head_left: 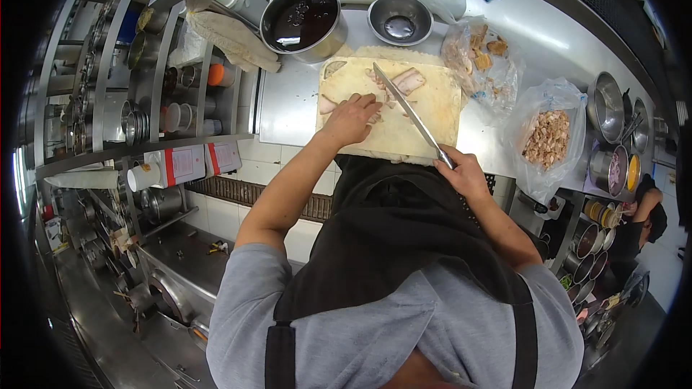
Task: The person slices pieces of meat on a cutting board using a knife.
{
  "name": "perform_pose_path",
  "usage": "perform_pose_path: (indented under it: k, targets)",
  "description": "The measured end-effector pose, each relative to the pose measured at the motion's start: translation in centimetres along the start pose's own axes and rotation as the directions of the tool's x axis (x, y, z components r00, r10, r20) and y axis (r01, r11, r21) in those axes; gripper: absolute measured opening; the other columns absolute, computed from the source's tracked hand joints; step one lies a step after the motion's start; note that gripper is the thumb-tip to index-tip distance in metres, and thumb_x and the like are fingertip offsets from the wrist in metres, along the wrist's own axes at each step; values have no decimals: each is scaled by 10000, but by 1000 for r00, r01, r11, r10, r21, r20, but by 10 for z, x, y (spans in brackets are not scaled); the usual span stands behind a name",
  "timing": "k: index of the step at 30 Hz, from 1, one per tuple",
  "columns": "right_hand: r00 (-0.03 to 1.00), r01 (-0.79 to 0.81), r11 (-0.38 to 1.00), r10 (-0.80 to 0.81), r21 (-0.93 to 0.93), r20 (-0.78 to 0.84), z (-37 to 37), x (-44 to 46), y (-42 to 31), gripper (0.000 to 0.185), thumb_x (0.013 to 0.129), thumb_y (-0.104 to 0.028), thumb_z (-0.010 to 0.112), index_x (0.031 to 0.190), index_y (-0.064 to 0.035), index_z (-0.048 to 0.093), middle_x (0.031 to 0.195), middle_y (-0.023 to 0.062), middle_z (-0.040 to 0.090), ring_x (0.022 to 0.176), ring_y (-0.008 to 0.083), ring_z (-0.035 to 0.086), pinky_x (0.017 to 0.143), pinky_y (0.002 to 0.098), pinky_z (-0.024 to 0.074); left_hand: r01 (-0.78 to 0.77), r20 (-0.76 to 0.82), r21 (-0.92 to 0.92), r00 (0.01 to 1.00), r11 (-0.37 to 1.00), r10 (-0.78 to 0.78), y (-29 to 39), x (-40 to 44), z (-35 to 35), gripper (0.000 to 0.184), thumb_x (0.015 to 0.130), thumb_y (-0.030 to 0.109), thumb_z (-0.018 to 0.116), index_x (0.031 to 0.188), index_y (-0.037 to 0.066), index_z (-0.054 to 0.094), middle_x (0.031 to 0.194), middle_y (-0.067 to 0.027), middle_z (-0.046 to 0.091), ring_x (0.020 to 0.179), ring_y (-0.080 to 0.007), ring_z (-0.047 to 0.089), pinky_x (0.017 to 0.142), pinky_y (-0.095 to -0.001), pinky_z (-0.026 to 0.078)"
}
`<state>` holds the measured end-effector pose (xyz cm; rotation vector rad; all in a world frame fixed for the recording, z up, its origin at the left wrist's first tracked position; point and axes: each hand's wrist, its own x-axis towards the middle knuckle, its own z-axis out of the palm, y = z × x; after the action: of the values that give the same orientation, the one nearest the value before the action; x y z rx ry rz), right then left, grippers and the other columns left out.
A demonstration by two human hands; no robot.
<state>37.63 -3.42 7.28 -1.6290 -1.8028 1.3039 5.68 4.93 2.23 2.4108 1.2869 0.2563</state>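
Note:
A worn cutting board (425, 126) lies on the steel counter in front of me. My right hand (465, 171) is closed around the handle of a long knife (412, 114), whose blade slants up and left across the board. On the board's left half, my left hand (351, 119) rests with bent fingers over pieces of pale meat; what lies under the fingers is partly hidden. A larger meat piece (408, 81) sits just right of the blade near its tip. Another pale piece (327, 104) is left of my left hand.
Behind the board stand a pot of dark liquid (299, 21) and a steel bowl (401, 20). To the right are a plastic bag with browned pieces (484, 57) and a bag of chopped meat (546, 138). Shelves line the left; another person (644, 216) is at far right.

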Motion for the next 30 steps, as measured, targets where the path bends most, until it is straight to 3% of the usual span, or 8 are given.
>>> perform_pose_path:
  k: [1,3,6,8,11,13,15,30]
  targets:
    - [1000,1,1000,-1,-1,3,1,1,0,389,890,-243,741,1207,-25,689,750,209,679,621,294,670,637,371,521,25,-60,-2,998,1000,-25,0,-1,7,448,766,93,711,1210,63,656,1216,-110,632,1121,-325,592,949,-439,521]
    - [998,69,998,-69,6,-14,3,4,0,379,897,-201,743,1198,21,678,656,119,604,539,124,521,557,302,453,54,-125,-6,991,999,-54,1,0,17,422,772,111,712,1189,71,666,1157,-97,650,1100,-312,603,935,-442,530]
    - [999,51,999,-51,-16,19,2,7,-6,379,900,-211,740,1202,9,681,643,114,601,517,137,521,545,305,452,161,-217,-59,961,985,-171,8,2,26,366,790,131,724,1133,26,652,1114,-167,658,1034,-347,624,897,-463,531]
    - [998,61,998,-60,-22,26,4,10,-5,375,905,-217,736,1205,1,682,638,117,600,512,142,525,542,307,451,393,-270,-34,882,919,-387,17,4,29,316,797,158,739,1050,-2,639,1013,-207,659,960,-371,641,834,-481,534]
    - [997,69,997,-67,-39,46,5,13,-9,372,915,-237,726,1211,-14,686,638,128,608,510,154,546,545,312,457,446,-309,-97,836,890,-453,24,-1,37,321,790,176,760,1003,-22,623,970,-234,650,916,-394,644,799,-494,528]
    - [996,71,996,-68,-51,66,5,15,-12,372,921,-250,721,1214,-23,687,644,136,617,514,162,564,551,315,463,432,-320,-140,832,891,-453,26,-9,38,329,791,170,762,1014,-28,624,978,-236,650,914,-404,643,801,-496,529]
    - [994,36,994,-24,-106,105,5,18,-15,390,930,-344,692,1223,-87,699,729,224,677,663,381,681,653,426,530,416,-332,-180,827,891,-454,24,-15,37,337,792,165,764,1025,-35,624,985,-239,649,911,-415,642,803,-499,531]
    - [963,166,978,-133,-125,234,29,61,-49,377,962,-321,668,1221,-48,692,714,211,655,568,318,629,600,396,499,359,-345,-173,850,917,-398,13,-20,34,350,784,95,739,1082,-50,627,1037,-219,626,979,-421,615,856,-487,522]
